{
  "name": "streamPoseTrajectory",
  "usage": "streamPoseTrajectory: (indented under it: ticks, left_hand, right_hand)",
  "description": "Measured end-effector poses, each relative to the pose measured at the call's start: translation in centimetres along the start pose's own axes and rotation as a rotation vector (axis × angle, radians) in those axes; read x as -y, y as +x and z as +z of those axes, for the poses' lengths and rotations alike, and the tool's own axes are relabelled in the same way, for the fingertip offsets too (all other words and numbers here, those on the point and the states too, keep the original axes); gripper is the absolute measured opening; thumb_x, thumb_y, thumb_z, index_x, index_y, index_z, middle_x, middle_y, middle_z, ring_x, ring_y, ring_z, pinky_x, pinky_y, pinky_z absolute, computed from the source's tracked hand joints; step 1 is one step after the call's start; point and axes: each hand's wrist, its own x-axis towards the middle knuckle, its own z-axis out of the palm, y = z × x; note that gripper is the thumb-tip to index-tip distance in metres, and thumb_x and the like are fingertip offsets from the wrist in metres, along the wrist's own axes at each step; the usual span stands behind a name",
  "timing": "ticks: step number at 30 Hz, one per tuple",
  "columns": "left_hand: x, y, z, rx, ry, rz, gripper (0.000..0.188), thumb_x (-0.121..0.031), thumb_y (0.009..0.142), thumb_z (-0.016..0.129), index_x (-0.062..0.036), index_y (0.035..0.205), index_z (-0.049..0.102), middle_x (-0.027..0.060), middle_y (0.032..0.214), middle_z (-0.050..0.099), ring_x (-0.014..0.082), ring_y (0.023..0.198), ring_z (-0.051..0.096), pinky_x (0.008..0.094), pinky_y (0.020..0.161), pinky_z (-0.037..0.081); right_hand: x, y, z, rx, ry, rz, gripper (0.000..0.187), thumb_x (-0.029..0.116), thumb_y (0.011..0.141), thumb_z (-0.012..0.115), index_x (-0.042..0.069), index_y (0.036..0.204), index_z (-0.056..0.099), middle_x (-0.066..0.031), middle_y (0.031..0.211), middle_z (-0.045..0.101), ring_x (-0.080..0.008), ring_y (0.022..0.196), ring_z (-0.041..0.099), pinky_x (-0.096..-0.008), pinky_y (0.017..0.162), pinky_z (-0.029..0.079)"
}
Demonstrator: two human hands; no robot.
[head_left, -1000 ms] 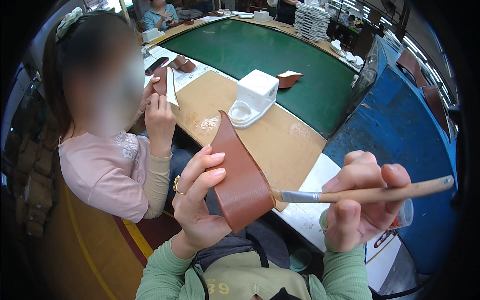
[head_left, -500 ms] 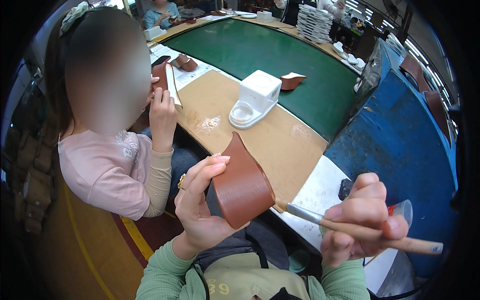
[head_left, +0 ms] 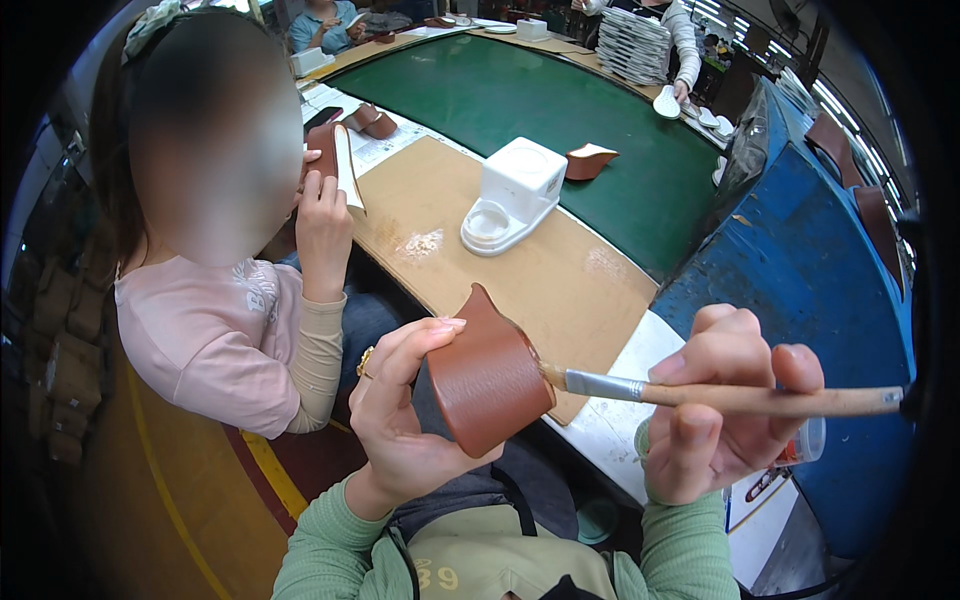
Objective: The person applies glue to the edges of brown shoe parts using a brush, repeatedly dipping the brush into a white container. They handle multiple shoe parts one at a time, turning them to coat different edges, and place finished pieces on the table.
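My left hand (head_left: 405, 420) grips a brown, leather-look wedge shoe heel (head_left: 485, 395), thumb beneath and fingers over its left side. The heel is held tilted in front of me, its pointed tip upward. In my right hand (head_left: 705, 440) is a paintbrush (head_left: 840, 401) with a wooden handle and metal ferrule, pinched between thumb and fingers. Its bristles touch the heel's right rim. Beyond the heel, a white plastic container (head_left: 525, 180) with a round cup at its front stands on the brown board (head_left: 420, 200).
A co-worker (head_left: 210, 330) at my left holds a similar brown piece (head_left: 325, 150). Past the board runs a green conveyor belt (head_left: 440, 90) carrying another brown heel (head_left: 590, 162). A blue panel (head_left: 800, 260) rises at right, near a clear cup (head_left: 808, 440). White pieces (head_left: 635, 45) are stacked at the back.
My right hand has risen and the brush now lies nearly level, its bristles shifted up along the rim. The heel has turned slightly. Far back, a person's hand now holds a white piece.
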Motion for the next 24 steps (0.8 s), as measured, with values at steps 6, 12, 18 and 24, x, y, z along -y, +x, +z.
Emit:
streamPoseTrajectory:
  ticks: [6, 12, 18, 24]
  left_hand:
    - [-0.05, 0.01, 0.07, -0.002, -0.017, -0.043, 0.072, -0.008, 0.047, 0.082, 0.0034, 0.111, 0.05, 0.013, 0.105, 0.055, 0.0206, 0.097, 0.057, 0.0295, 0.083, 0.048]
    - [-0.37, 0.04, 0.1, -0.007, -0.081, -0.124, 0.07, -0.008, 0.049, 0.083, 0.0039, 0.11, 0.05, 0.0124, 0.104, 0.054, 0.0175, 0.093, 0.058, 0.0284, 0.079, 0.05]
    - [-0.74, 0.11, -0.07, 0.023, -0.16, -0.214, 0.072, -0.007, 0.051, 0.082, 0.0037, 0.113, 0.047, 0.0105, 0.105, 0.051, 0.0154, 0.093, 0.058, 0.0273, 0.078, 0.051]
    - [-0.64, 0.17, -0.26, 0.074, -0.268, -0.306, 0.074, -0.006, 0.052, 0.082, 0.004, 0.116, 0.045, 0.0088, 0.107, 0.049, 0.0145, 0.097, 0.056, 0.0278, 0.08, 0.051]
  right_hand:
    - [-0.12, -0.11, -0.04, 0.019, -0.009, -0.068, 0.053, 0.025, 0.081, 0.063, 0.016, 0.124, 0.032, -0.0048, 0.07, 0.058, -0.0129, 0.058, 0.043, -0.0327, 0.062, 0.031]
    - [-0.03, -0.46, -0.03, 0.035, 0.023, -0.121, 0.057, 0.008, 0.074, 0.07, 0.019, 0.114, 0.031, -0.0097, 0.081, 0.063, -0.0131, 0.051, 0.047, -0.031, 0.053, 0.033]
    - [0.19, -0.94, -0.16, 0.055, -0.023, -0.14, 0.058, 0.008, 0.074, 0.07, 0.017, 0.116, 0.031, -0.0097, 0.08, 0.063, -0.0125, 0.048, 0.047, -0.0304, 0.051, 0.032]
    - [-0.37, -0.4, -0.15, -0.018, -0.065, -0.036, 0.055, 0.032, 0.086, 0.056, 0.015, 0.131, 0.029, -0.0047, 0.072, 0.055, -0.0131, 0.064, 0.04, -0.0335, 0.066, 0.032]
